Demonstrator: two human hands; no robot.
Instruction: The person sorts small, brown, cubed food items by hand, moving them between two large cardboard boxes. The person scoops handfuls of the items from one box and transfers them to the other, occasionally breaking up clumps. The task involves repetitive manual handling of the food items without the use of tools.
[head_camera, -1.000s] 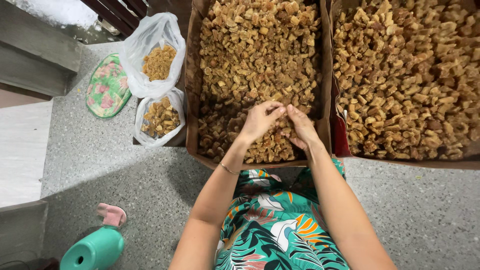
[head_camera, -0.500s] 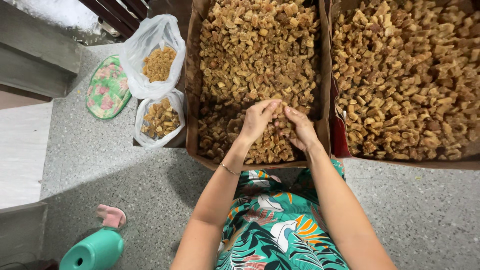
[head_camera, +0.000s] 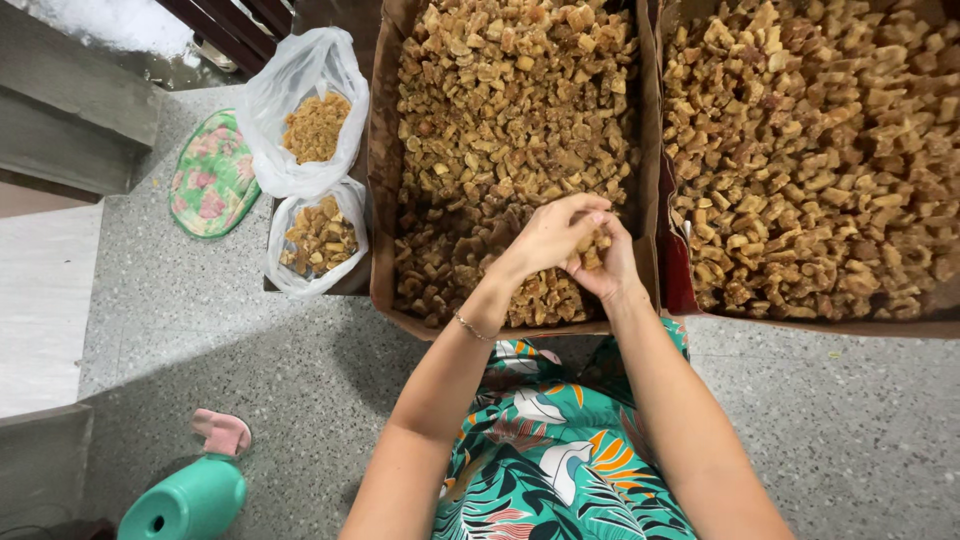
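Cardboard box (head_camera: 384, 200) of brown chunks (head_camera: 500, 110), hands cupping some

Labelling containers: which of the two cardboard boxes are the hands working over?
The left cardboard box: left hand and right hand meet over its near end, cupping brown pieces. The right box is untouched.

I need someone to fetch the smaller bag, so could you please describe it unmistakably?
Start at the cardboard box under the hands. Two clear plastic bags sit left of it. The smaller bag is the nearer, lower one, holding coarse brown chunks, whereas the upper bag holds finer golden crumbs.
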